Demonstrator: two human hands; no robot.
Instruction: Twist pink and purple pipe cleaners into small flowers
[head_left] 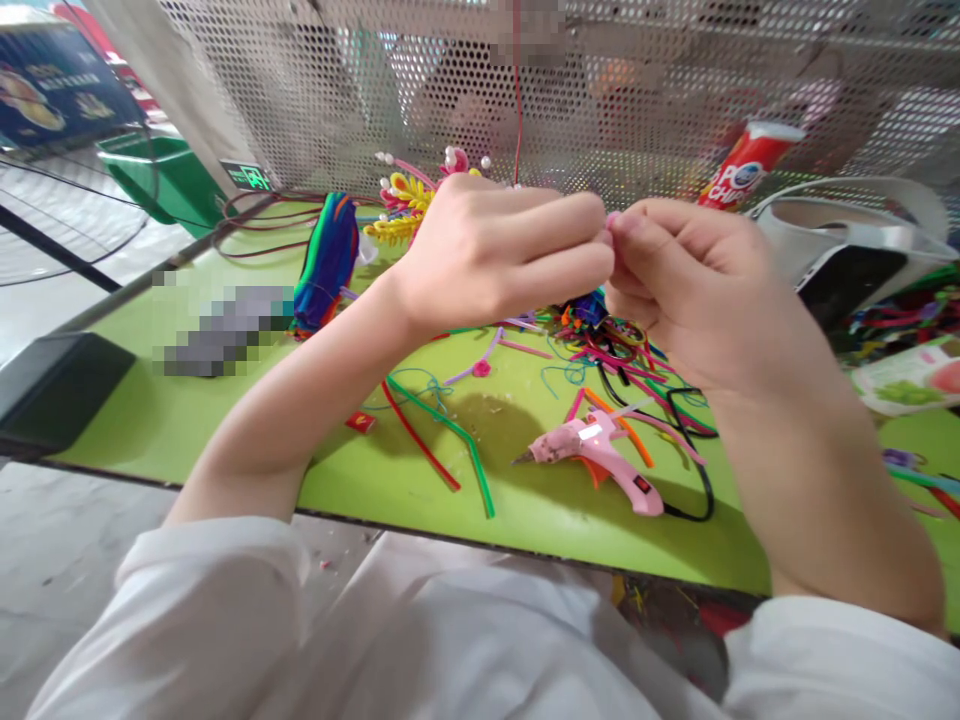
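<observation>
We're pinching something small and pink between left hand and right hand, fingertips meeting above the table; item mostly hidden. Looks like twisting. Next probably needs the glue gun lying below.

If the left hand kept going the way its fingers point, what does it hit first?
The left hand points right, so it would most likely meet the right hand first; their fingertips already look touching, though depth is unclear.
</observation>
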